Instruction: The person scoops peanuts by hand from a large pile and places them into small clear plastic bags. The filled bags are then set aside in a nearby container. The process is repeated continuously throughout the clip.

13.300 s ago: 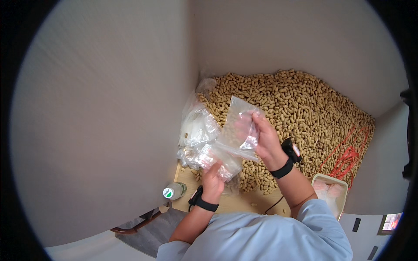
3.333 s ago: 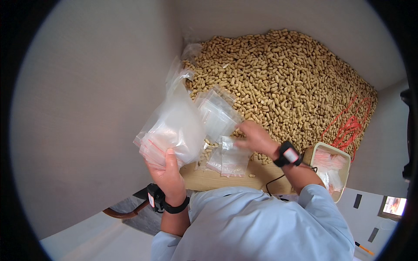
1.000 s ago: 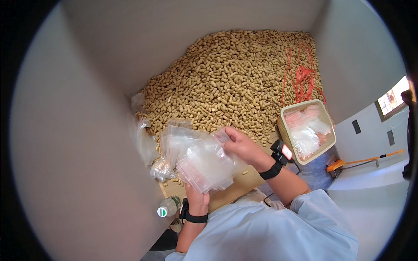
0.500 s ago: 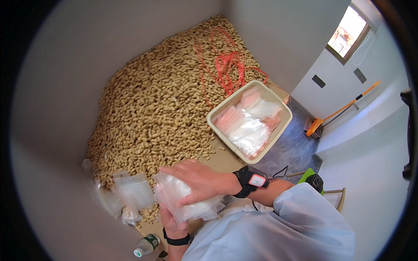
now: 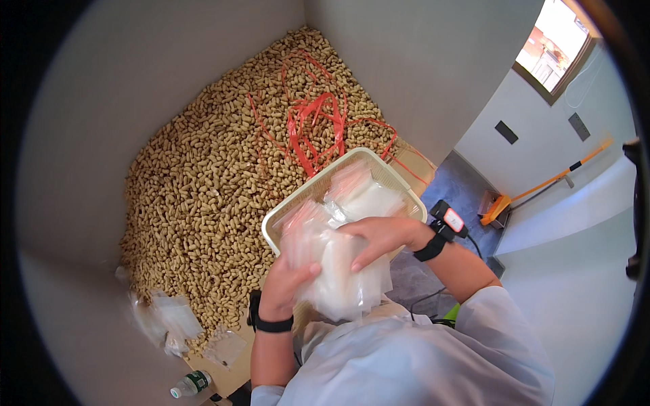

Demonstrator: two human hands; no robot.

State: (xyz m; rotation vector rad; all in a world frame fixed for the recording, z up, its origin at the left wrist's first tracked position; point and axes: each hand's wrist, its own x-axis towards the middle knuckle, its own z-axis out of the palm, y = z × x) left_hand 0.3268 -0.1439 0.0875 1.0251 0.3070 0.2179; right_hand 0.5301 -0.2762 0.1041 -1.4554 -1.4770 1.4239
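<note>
Between my hands is a loose stack of clear plastic zip bags [image 5: 335, 298], slightly smeared by motion. My left hand [image 5: 286, 281] grips its left side with the thumb on top. My right hand [image 5: 386, 237] pinches the stack's upper right part, thumb pointing down across it. The bags overlap the near edge of a cream plastic basket [image 5: 308, 186]. More clear bags with pinkish zip edges [image 5: 365, 193] lie inside that basket, partly hidden by my hands and the stack.
A large heap of unshelled peanuts [image 5: 203, 183] fills the corner between grey walls, with a tangled red plastic strip [image 5: 336, 128] on it. Loose clear bags [image 5: 176, 314] and a small plastic bottle [image 5: 191, 384] lie at lower left. An orange-handled broom [image 5: 535, 187] leans at right.
The bag stack has moved right in my hands, from the front of the peanuts to the basket. My right hand has shifted to its right side. The view has shifted.
</note>
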